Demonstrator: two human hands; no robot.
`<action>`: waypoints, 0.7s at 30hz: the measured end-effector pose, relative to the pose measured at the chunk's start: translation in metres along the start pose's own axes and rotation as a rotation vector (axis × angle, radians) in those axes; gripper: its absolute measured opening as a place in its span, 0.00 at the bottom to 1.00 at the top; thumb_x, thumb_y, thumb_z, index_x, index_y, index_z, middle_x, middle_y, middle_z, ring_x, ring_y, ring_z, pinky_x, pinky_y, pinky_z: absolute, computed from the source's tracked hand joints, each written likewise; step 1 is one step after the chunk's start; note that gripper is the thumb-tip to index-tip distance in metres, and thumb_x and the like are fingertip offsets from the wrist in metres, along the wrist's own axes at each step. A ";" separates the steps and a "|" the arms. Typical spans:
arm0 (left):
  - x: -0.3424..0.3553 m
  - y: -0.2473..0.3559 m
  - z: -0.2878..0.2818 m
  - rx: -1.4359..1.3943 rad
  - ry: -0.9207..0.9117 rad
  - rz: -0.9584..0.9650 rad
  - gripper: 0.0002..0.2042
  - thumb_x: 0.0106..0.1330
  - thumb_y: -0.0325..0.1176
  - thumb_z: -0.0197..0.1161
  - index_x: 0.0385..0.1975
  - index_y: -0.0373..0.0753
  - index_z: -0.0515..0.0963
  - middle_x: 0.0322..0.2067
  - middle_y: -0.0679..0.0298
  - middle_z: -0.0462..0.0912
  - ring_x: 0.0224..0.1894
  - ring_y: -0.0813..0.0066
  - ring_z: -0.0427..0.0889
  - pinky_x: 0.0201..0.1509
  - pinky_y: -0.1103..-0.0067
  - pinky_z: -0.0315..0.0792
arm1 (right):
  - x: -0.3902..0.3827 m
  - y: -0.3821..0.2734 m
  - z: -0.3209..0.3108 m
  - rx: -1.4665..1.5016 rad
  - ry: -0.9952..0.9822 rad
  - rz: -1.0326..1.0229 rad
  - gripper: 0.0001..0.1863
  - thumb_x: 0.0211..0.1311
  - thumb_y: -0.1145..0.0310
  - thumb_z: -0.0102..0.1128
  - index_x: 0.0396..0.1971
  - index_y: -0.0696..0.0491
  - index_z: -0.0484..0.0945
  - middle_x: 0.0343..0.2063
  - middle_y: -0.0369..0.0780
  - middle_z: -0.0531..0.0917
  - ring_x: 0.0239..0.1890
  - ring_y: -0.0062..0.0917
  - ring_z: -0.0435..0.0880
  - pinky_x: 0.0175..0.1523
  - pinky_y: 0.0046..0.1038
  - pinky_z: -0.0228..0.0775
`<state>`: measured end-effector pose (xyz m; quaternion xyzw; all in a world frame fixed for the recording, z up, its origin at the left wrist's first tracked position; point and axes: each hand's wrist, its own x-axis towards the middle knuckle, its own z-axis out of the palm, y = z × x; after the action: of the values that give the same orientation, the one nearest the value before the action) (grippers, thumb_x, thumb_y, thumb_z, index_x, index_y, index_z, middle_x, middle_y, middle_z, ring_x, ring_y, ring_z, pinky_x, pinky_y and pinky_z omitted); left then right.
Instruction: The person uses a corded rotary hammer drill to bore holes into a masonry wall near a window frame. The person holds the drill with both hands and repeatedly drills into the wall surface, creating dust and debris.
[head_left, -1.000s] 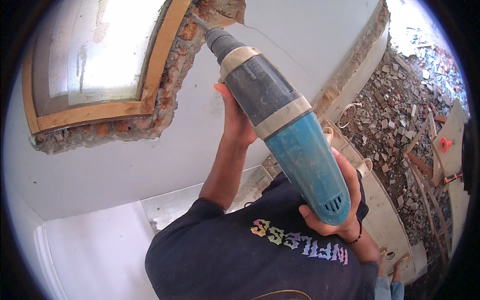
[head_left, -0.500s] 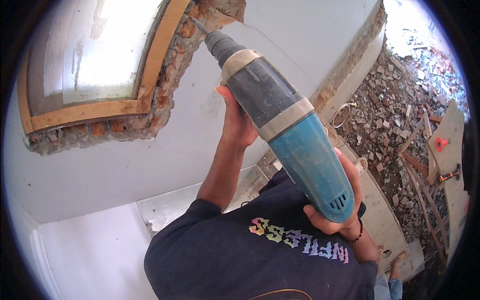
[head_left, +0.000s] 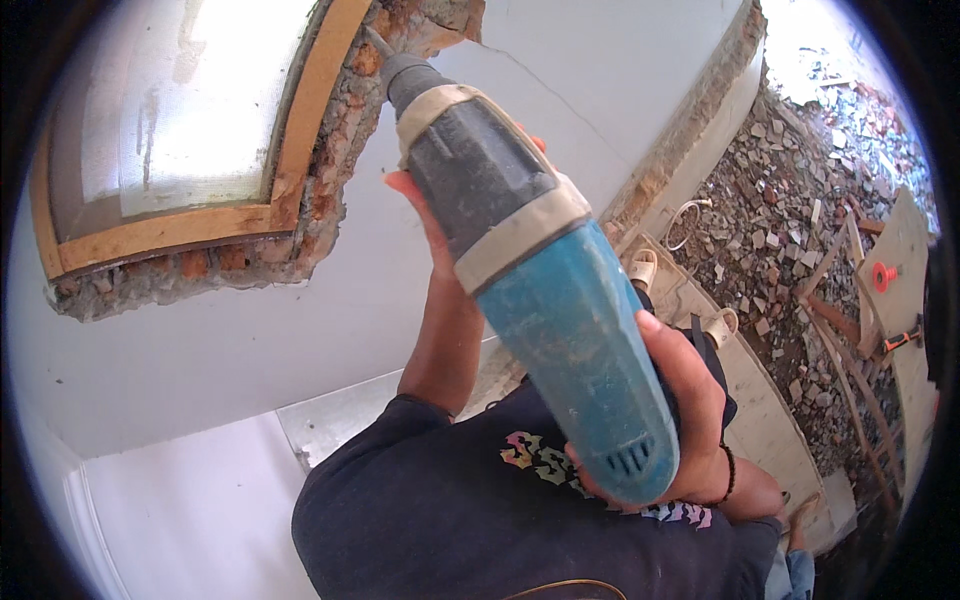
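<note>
A dusty teal-and-black rotary hammer [head_left: 580, 310] slants up to the left across the view. My left hand [head_left: 432, 220] supports its front half from below; the thumb shows on the near side and fingertips peek out on the far side. Around the rear handle wraps my right hand [head_left: 695, 400], partly hidden by the housing. The steel bit [head_left: 378, 42] points into the broken brick edge [head_left: 345, 125] beside a wooden window frame [head_left: 305, 130]. Whether its tip touches the brick I cannot tell.
A cracked white wall [head_left: 540, 90] stands behind the tool. To the right, brick rubble [head_left: 765, 220] covers the ground. Loose wood strips [head_left: 850, 360], a board [head_left: 905, 250] and a hammer [head_left: 902, 340] lie there. My sandals [head_left: 720, 325] stand on a pale plank [head_left: 755, 400].
The rotary hammer has shifted left; its rear end has swung lower and nearer. Both hands have moved along with it, and its nose sits closer to the broken brick.
</note>
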<state>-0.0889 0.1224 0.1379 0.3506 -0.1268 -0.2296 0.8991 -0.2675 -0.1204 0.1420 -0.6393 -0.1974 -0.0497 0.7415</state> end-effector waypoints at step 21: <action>-0.001 0.026 -0.021 -0.108 -0.075 -0.118 0.43 0.65 0.69 0.59 0.69 0.41 0.63 0.63 0.55 0.70 0.65 0.53 0.73 0.68 0.51 0.70 | 0.001 0.008 0.061 -0.271 0.147 -0.069 0.56 0.45 0.59 0.82 0.71 0.65 0.59 0.56 0.50 0.79 0.54 0.38 0.83 0.58 0.36 0.74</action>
<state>-0.0730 0.1516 0.1405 0.2996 -0.1269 -0.3018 0.8961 -0.2777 -0.0593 0.1417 -0.7211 -0.1559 -0.1480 0.6587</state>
